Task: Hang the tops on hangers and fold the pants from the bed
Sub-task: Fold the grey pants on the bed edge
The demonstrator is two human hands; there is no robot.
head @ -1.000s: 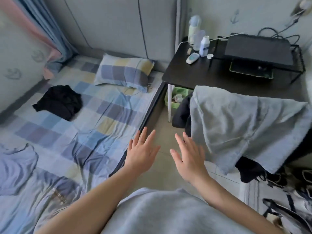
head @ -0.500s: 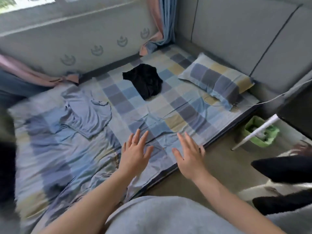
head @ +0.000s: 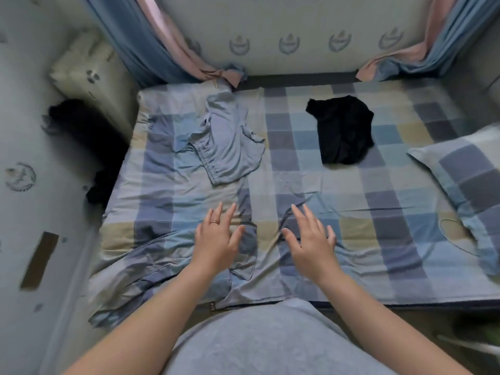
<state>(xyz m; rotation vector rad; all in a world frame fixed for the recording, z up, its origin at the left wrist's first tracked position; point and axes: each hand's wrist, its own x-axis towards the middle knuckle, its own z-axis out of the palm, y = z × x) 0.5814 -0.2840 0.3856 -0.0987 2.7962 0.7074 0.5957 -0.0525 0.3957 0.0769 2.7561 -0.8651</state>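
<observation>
Head view: choosing a first pick, my left hand [head: 216, 240] and right hand [head: 311, 246] spread, empty; next, I'd grasp the blue garment [head: 230, 143] at eleven o'clock.

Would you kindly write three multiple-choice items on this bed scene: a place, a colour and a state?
1. The black garment lies: A between the light blue garment and the pillow; B on the floor; C in a hand.
2. The garment nearer the left hand is: A red; B light blue; C white.
3. The left hand and right hand are: A gripping a hanger; B folding pants; C open, empty.
Answers: A, it rests on the checked sheet between them; B, its colour shows; C, fingers spread, holding nothing.
</observation>
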